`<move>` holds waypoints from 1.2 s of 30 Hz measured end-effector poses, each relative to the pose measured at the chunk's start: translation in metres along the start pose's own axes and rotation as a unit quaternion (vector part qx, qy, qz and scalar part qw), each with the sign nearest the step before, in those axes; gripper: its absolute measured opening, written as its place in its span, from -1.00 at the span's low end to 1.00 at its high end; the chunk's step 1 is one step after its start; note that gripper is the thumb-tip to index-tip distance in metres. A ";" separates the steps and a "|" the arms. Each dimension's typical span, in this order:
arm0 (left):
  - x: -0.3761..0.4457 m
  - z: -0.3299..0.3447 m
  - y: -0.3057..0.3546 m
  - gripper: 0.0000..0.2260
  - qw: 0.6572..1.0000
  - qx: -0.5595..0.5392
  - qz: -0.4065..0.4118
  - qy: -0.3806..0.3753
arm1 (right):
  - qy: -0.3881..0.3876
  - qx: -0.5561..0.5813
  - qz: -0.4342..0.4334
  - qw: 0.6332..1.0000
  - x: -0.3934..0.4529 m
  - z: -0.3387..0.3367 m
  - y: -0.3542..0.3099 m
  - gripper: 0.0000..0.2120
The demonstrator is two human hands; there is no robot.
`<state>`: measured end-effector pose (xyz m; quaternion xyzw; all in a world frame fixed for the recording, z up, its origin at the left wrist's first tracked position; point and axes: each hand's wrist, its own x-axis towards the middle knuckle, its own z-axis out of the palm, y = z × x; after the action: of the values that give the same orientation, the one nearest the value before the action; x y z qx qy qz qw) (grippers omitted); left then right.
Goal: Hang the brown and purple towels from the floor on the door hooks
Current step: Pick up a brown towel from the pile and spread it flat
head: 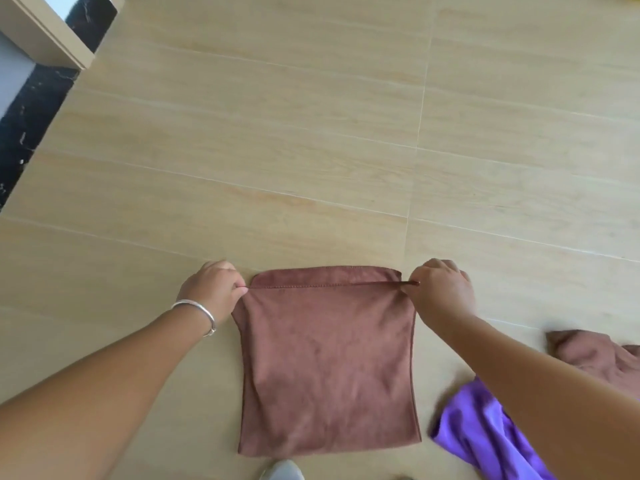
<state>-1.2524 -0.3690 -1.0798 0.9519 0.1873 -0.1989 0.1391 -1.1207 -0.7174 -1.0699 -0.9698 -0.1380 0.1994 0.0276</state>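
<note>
While the head camera is looking down at a pale wood-look floor (311, 133), a white door frame (45, 32) and a black marble threshold strip (31, 116) are sitting at the far left edge. Lower left, the person's left hand (211, 289), with a silver bangle (201, 315) on its wrist, is pinching the left top corner of a brown towel (329, 368), its grip closed on the hem between thumb and fingers. That towel is lying folded over on the floor at bottom centre, its stitched upper edge being stretched taut between the two hands and lifting slightly above the back layer. A light shoe tip (282, 471) is showing just below the towel's lower edge. To the right, the right hand (440, 289) is gripping the opposite top corner in the same way, fingers curled around the hem. Farther right, partly behind the right forearm, a purple towel (485, 431) is lying crumpled on the floor, and a second brown towel (595, 358) is bunched just beyond it, touching or nearly touching it.
</note>
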 end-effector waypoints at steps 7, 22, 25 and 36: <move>0.089 0.090 -0.012 -0.82 0.997 0.002 0.015 0.073 | 0.108 0.000 -0.026 0.994 0.084 0.107 -0.009 -0.68; 0.016 0.188 -0.010 -0.31 0.969 0.144 0.202 0.011 | -0.054 -0.128 -0.238 0.961 0.001 0.184 -0.020 -0.24; 0.079 0.163 -0.014 -0.32 0.965 0.186 0.182 0.033 | -0.040 -0.158 -0.206 0.965 0.055 0.164 -0.033 -0.21; 0.036 0.156 -0.007 -0.34 0.965 0.112 0.233 0.037 | -0.008 -0.138 -0.350 0.927 0.029 0.161 -0.021 -0.26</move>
<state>-1.2755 -0.4045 -1.2350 0.9854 -0.0582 -0.1452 0.0672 -1.1642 -0.6900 -1.2265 -0.8525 -0.4948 0.1638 -0.0401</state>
